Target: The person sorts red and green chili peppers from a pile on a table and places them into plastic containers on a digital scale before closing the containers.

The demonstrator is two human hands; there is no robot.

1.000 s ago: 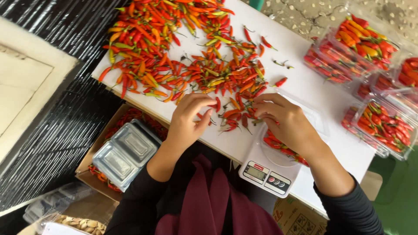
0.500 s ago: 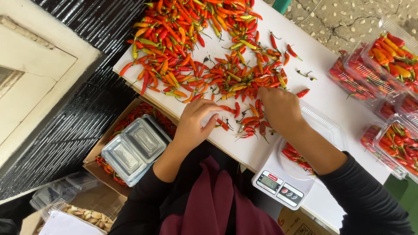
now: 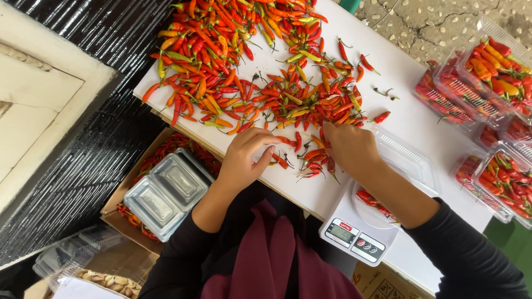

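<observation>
The left hand (image 3: 246, 158) lies flat on the white table (image 3: 410, 119), fingers narrow, touching small red chilies (image 3: 310, 160). The right hand (image 3: 349, 147) rests on the same chilies, grip not clear, just beside the kitchen scale (image 3: 354, 235) with a clear box (image 3: 410, 163)

One head-worn camera looks steeply down from close above, facing the white surface (image 3: 410, 119), with the person's arms entering from the bottom edge.
</observation>
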